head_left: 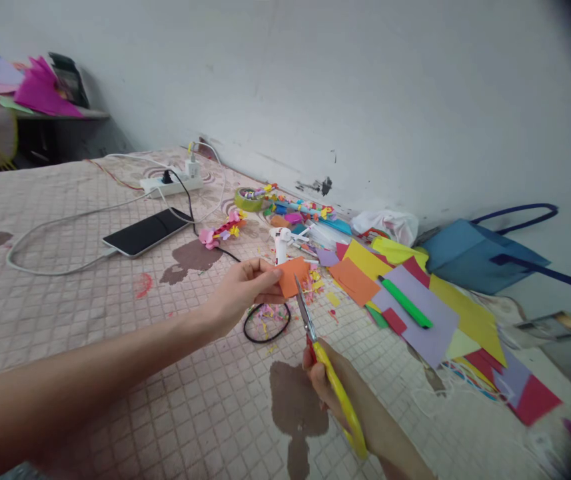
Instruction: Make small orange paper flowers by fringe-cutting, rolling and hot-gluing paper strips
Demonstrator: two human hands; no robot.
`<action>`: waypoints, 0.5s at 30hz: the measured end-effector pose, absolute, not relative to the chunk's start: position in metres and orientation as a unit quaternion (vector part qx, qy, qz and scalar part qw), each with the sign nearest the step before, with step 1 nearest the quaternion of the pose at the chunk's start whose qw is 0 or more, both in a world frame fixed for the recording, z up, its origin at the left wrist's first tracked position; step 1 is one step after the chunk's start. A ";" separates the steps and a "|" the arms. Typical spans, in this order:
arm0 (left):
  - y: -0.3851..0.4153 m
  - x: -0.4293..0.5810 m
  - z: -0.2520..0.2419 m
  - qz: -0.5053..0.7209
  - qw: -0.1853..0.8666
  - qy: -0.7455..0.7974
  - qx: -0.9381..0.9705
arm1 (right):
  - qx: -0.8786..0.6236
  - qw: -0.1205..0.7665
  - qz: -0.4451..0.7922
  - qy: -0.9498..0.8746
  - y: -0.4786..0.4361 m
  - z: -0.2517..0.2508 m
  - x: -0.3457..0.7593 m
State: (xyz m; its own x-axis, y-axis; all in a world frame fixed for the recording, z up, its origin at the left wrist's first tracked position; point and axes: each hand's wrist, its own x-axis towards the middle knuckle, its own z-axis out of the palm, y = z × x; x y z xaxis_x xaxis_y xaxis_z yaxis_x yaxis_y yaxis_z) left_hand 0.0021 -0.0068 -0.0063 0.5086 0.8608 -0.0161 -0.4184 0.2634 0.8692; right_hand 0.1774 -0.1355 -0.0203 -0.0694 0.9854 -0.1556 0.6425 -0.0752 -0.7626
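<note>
My left hand (245, 287) pinches a small orange paper piece (294, 275) above the tiled floor. My right hand (338, 387) grips yellow-handled scissors (326, 363), whose metal blades point up and reach the paper's lower edge. Small paper scraps (270, 312) lie on the floor under the paper, inside and around a black loop (266, 323).
Coloured paper sheets (415, 293) with a green marker (405, 302) lie to the right, beside a blue bag (475, 253). A phone (145, 231) charges from a power strip (170, 185) at the left. Paper flowers (222, 231), a tape roll (248, 199) and a glue bottle (281, 245) sit farther back near the wall.
</note>
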 end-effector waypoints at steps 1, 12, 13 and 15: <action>-0.007 0.002 -0.006 0.424 0.753 0.259 0.432 | -0.643 0.239 0.361 -0.632 -0.135 -0.019 0.176; -0.005 0.001 -0.004 0.415 0.773 0.245 0.413 | -0.664 0.271 0.426 -0.552 -0.130 -0.024 0.175; -0.004 0.002 -0.004 0.410 0.780 0.240 0.408 | -0.668 0.271 0.422 -0.550 -0.129 -0.024 0.174; -0.004 0.002 -0.004 0.404 0.792 0.231 0.395 | -0.674 0.270 0.415 -0.547 -0.129 -0.022 0.172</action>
